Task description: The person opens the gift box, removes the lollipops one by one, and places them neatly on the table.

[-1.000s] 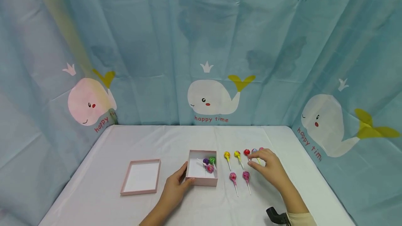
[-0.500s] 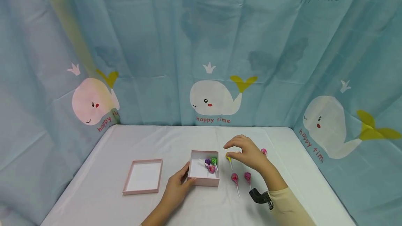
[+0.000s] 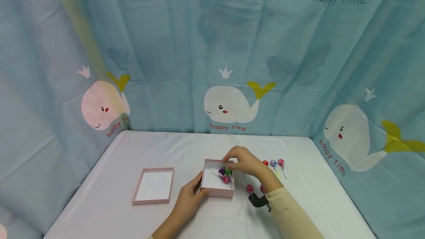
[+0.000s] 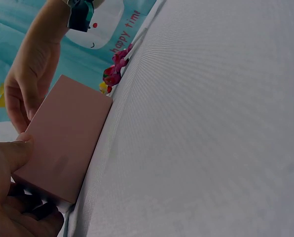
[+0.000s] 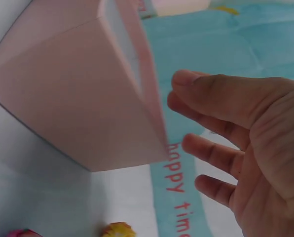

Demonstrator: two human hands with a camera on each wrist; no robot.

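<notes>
My left hand [image 3: 188, 196] grips the pink box [image 3: 217, 193] at its left side, thumb on the front wall and fingers along the side. Inside the box, toward its right, lie a purple lollipop [image 3: 221, 171], a green lollipop [image 3: 228, 172] and a pink lollipop [image 3: 226, 179]. Over the box's right wall reaches my right hand [image 3: 245, 160], thumb and index finger apart above the green lollipop. The right wrist view shows this hand [image 5: 255, 133] beside the box's rim, nothing visible between its fingers. A yellow lollipop [image 5: 118, 230] lies beyond the box there.
The pink-rimmed lid [image 3: 153, 185] lies inside-up to the left. Right of the box are a red lollipop [image 3: 265, 162], a blue lollipop [image 3: 273, 163] and a pink one [image 3: 281, 161]. Two more pink lollipops [image 3: 250, 188] lie nearer, partly behind the right arm.
My right hand has moved left from beside the red and blue lollipops, over the yellow ones, to the box's right edge. My left hand stays on the box. The head view has shifted slightly.
</notes>
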